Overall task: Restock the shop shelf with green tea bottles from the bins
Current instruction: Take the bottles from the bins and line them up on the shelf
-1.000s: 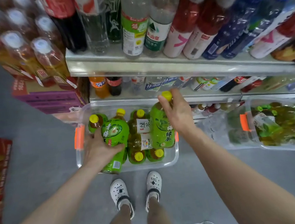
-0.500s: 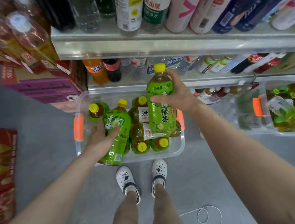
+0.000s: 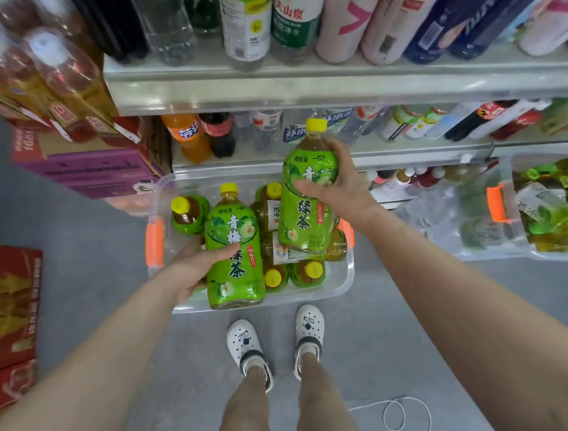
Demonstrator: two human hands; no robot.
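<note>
My left hand grips a large green tea bottle with a yellow cap, held upright over the near left side of a clear bin with orange latches. My right hand grips a second green tea bottle round its upper body, lifted above the bin's right half. Several more yellow-capped tea bottles lie and stand inside the bin. The shop shelf rises just behind the bin.
A second clear bin with green bottles sits on the floor to the right. Purple cartons and shrink-wrapped bottle packs stand at left, red cartons at far left. My feet in white clogs stand before the bin; a white cord loops on the floor.
Both bottles have come up out of the bin. The left bottle turned from lying tilted to upright; my right hand slid from the cap to the bottle's body and raised it.
</note>
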